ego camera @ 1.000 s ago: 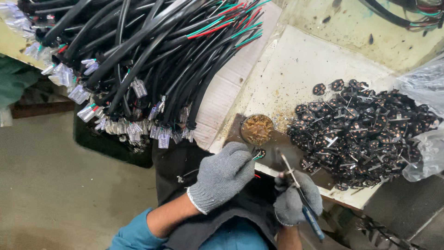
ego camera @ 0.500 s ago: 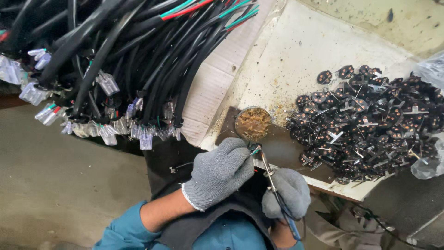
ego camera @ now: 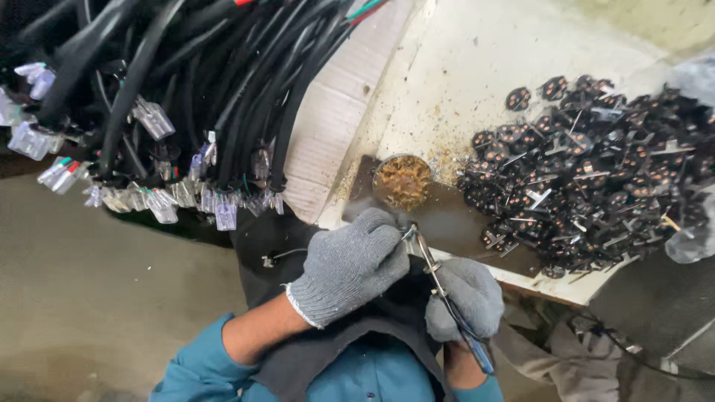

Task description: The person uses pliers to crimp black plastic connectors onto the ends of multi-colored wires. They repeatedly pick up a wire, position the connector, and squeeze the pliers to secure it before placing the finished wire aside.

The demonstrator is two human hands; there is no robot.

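Head view, lower centre: right hand (ego camera: 465, 298) grips soldering iron (ego camera: 445, 298), tip angled up-left toward left hand's (ego camera: 350, 264) pinch, probably a wire end.

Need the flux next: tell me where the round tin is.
In the head view, the tin sits at the table edge, just above the left hand, left of the black parts pile.

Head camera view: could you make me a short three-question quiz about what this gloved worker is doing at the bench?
1. True or false: both hands, left hand and right hand, wear grey knit gloves.
2. Which hand holds the thin blue-handled tool? A left, B right.
3. Fill in: the pile of small black parts lies to the person's ____ of the round tin of brownish paste.

Key: 1 true. 2 B. 3 right.
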